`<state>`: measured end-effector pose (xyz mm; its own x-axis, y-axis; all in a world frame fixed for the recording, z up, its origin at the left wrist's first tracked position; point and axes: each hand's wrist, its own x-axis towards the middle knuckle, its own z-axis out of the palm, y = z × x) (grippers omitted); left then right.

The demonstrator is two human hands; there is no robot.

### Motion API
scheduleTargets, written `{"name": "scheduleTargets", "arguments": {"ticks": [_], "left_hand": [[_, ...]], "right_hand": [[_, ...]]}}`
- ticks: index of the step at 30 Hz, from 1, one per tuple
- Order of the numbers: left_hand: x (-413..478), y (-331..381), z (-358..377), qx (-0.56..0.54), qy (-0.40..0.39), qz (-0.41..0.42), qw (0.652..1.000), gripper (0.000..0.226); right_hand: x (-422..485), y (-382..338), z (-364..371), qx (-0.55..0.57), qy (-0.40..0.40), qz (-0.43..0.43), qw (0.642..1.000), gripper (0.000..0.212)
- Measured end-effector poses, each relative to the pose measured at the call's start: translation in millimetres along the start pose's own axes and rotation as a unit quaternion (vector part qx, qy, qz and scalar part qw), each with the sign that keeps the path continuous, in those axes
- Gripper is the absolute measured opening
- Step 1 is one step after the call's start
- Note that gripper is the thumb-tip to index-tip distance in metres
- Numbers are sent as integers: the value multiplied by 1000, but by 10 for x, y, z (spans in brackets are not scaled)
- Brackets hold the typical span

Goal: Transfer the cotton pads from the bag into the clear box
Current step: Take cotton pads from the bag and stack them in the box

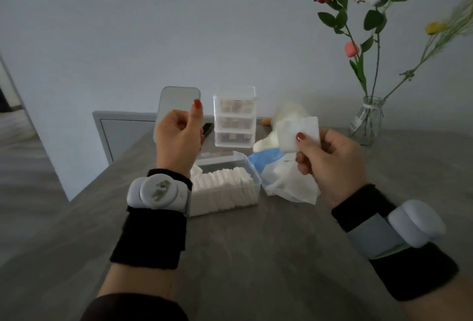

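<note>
While the left hand (178,139) is raised above the table (256,256), its fingers are curled closed around the lower edge of a blue lid (176,105), thumb up against the lid's right side. Right hand (330,164) is at 3 o'clock from the left, thumb and fingers pinched on a single square cotton pad (299,134) held up in the air. Clear box (252,182) sits on the table between and below the two hands, open, packed with a row of white pads (222,185) standing on edge. Bag (281,175), white and blue, lies crumpled just at 3 o'clock of the box, touching its right wall, under the right hand. Small drawer unit (235,116) stands at 12 o'clock behind the box. Glass vase (367,121) with roses at 2 o'clock, well apart. Both wrists carry black bands with pale round devices.
</note>
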<state>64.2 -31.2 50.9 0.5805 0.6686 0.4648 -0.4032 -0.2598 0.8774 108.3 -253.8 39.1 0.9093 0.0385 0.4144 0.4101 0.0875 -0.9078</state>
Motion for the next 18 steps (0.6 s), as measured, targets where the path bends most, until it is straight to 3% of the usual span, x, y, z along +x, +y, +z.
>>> {"name": "scheduleTargets", "arguments": {"ticks": [5, 11, 15, 18], "left_hand": [[193, -355, -314, 169, 52, -2, 984, 62], [245, -647, -427, 190, 112, -69, 973, 57], [259, -765, -479, 226, 84, -120, 963, 32], [217, -805, -502, 234, 41, -169, 956, 38]], "right_hand": [[210, -182, 417, -116, -98, 25, 988, 7], [385, -66, 1067, -322, -177, -5, 930, 18], [387, 49, 1294, -434, -201, -27, 878, 26], [323, 89, 1370, -476, -224, -48, 849, 32]]}}
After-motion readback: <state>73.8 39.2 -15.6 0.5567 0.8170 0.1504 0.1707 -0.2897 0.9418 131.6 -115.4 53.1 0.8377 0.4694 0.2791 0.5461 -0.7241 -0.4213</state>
